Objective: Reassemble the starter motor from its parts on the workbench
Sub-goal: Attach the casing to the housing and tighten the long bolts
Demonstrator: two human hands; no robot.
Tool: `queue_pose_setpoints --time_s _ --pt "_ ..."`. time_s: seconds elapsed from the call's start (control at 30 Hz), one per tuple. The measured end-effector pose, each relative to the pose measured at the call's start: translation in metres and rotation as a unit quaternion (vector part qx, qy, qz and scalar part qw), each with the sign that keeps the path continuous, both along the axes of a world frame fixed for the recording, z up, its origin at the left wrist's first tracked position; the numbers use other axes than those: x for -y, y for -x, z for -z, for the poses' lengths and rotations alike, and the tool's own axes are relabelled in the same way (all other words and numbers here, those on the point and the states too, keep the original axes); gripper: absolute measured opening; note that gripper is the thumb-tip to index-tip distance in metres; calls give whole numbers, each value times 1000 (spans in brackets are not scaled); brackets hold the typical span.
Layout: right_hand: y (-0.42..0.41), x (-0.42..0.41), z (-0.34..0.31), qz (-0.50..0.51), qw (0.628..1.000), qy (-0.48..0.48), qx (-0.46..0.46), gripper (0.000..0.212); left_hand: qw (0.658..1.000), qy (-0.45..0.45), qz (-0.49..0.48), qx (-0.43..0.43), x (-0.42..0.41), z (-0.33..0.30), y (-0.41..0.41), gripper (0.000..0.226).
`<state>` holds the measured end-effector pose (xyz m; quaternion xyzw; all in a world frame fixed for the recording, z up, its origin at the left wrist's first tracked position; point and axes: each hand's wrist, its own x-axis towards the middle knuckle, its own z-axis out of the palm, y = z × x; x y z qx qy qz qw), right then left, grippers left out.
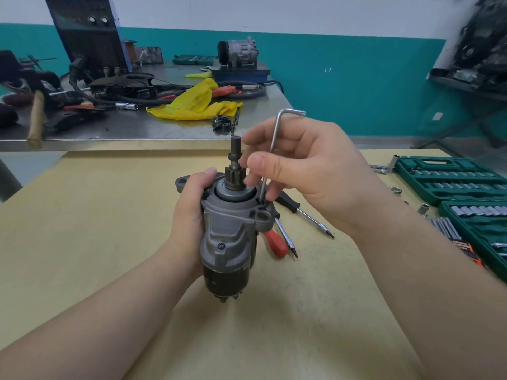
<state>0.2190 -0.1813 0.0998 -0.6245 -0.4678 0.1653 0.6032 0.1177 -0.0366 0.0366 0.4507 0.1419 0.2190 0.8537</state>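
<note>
- Right hand [307, 171]: thumb and fingers pinching the long shank of an L-shaped hex key [270, 157], short arm up and pointing right.
- Key's long axis near vertical, tip down at a bolt recess in the starter motor [233, 231] nose flange, right of the pinion gear [233, 178]; whether seated in a screw head cannot be told, fingers in the way.
- Left hand [192, 212]: wrapped round the housing's left side, thumb on the flange rim, gripping the motor upright, pinion and shaft up, bottom end on or just above the yellow bench [109, 242].
- Likely step: running down a flange screw; turning calls for the key kept in line with the motor's own upright axis, short arm swinging clear of the shaft.
- Right hand nearer the fastener; left serving as the brace.
- Behind the motor: two screwdrivers [304, 215], one red-handled.
- Far right: green socket set [450, 176], open.
</note>
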Motion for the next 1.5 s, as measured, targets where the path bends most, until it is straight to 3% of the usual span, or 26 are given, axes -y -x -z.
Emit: queue_pose_setpoints --time_s 0.17,0.3,0.4,0.5,0.7,0.83,0.9,1.23,1.33,1.4,1.5 --pt "-4 7 -5 -37 999 5 1 17 1000 -3 -2 -1 0 0 0 62" --pt "-3 4 -4 27 999 5 25 4 1000 -9 -17 -4 2 -1 -1 62" --pt "-1 0 -1 76 995 -4 65 15 1000 -18 -24 -6 3 -1 0 62" --pt "-1 2 -3 22 999 3 37 4 1000 -12 -22 -7 2 -1 0 63" --pt "-3 9 -7 -31 999 15 31 21 1000 -7 -12 7 1 1 -1 65" --pt "-3 5 -4 -1 999 11 35 15 997 -46 -58 -24 -7 8 -1 30" --pt "-3 3 -2 6 1000 3 26 18 996 -52 -63 -30 -9 12 -1 25" --pt "-1 5 -4 9 999 25 35 8 996 -58 -53 -30 -10 15 -2 26" --pt "-1 1 0 61 997 17 40 20 997 -61 -51 -24 -11 16 -1 26" --pt "0 0 0 56 998 16 26 16 997 -61 -52 -23 -11 16 -2 27" --pt "-1 4 -3 2 1000 16 1 10 999 -34 -25 -15 -8 12 -3 46"
